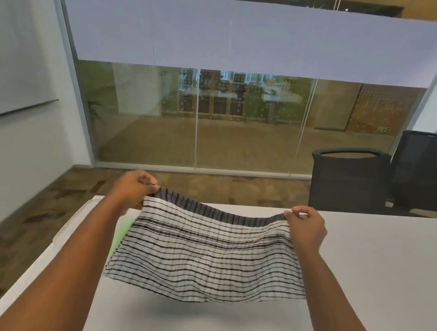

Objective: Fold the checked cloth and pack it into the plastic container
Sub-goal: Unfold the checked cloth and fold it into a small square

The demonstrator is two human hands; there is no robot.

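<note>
Both hands hold checked cloth up over counter.
L hand [134,188] & R hand [306,226] each pinched shut on a top corner of the checked cloth [208,256], spread btwn them, lower edge hanging just above white counter [377,263]. Under L forearm: plastic container [70,228], green bit showing. Beyond R hand: black office chair [388,178].

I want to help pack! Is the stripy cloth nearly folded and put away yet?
Not yet. The checked cloth looks doubled over already. Right now the left hand and right hand pinch its top corners, holding it up above the white table. More folding is probably left, and the packing. The container is likely the pale shape at the table's left edge, mostly hidden.
</note>
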